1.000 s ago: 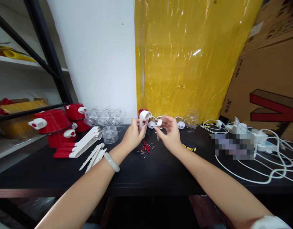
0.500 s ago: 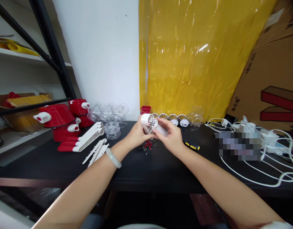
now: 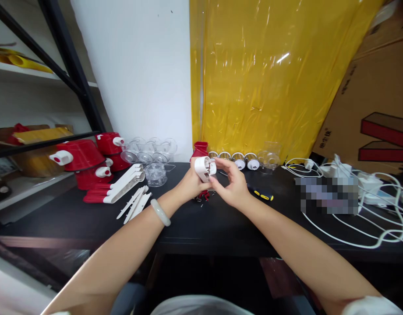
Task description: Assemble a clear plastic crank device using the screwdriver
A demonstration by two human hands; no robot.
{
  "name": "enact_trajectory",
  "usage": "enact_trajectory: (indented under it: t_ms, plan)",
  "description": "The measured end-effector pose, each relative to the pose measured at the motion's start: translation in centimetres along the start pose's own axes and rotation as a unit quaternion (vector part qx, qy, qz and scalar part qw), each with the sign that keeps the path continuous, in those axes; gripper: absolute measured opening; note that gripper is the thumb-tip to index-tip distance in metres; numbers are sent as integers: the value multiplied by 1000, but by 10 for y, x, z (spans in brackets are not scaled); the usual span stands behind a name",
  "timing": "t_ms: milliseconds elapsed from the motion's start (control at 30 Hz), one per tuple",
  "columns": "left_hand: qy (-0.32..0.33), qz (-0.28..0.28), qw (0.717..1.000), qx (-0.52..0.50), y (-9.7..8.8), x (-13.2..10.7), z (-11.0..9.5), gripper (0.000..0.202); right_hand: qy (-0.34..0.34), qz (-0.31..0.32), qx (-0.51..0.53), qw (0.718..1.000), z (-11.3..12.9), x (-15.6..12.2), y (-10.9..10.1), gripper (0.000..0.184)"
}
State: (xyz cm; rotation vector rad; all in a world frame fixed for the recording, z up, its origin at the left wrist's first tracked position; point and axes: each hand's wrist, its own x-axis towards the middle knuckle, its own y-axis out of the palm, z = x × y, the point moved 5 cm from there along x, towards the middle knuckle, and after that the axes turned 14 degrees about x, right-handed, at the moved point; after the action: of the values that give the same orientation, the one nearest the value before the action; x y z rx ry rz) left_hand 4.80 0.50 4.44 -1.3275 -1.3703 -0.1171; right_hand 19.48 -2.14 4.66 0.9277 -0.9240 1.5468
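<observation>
My left hand (image 3: pixel 187 183) is closed around a white hollow plastic handle housing (image 3: pixel 201 166), its open end facing me. A red flared piece (image 3: pixel 200 149) shows right behind it; whether the two are joined cannot be told. Fingers and thumb of my right hand (image 3: pixel 233 183) pinch a small white rounded plastic part (image 3: pixel 213 168) against the housing's right side. How far it sits inside is hidden. Under my hands, small red pieces and screws (image 3: pixel 204 195) lie on the black table (image 3: pixel 201 232). A yellow and black screwdriver (image 3: pixel 262 194) lies right of my right hand.
At left stand red containers with white spouts (image 3: pixel 79 157), red-and-white handles (image 3: pixel 122 183) and white strips (image 3: pixel 134 204). Clear plastic cups (image 3: pixel 155 174) and metallic cylinders with white ends (image 3: pixel 238 161) line the back. White cables (image 3: pixel 346 232) tangle at right, before a cardboard box (image 3: pixel 362 96).
My right hand has brought the white part closer against the housing and turned it, so less of its length shows. More of the red piece behind is visible. The view has shifted slightly.
</observation>
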Motion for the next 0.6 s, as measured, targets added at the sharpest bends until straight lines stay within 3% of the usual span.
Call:
enact_trajectory:
  t_ms: [300, 600]
  plan:
    - [14, 26, 999, -16, 3, 1, 0, 55, -13, -1, 30, 999, 1, 0, 3, 50]
    - [8, 12, 1000, 9, 0, 0, 1, 49, -1, 3, 24, 1000, 0, -1, 4, 44]
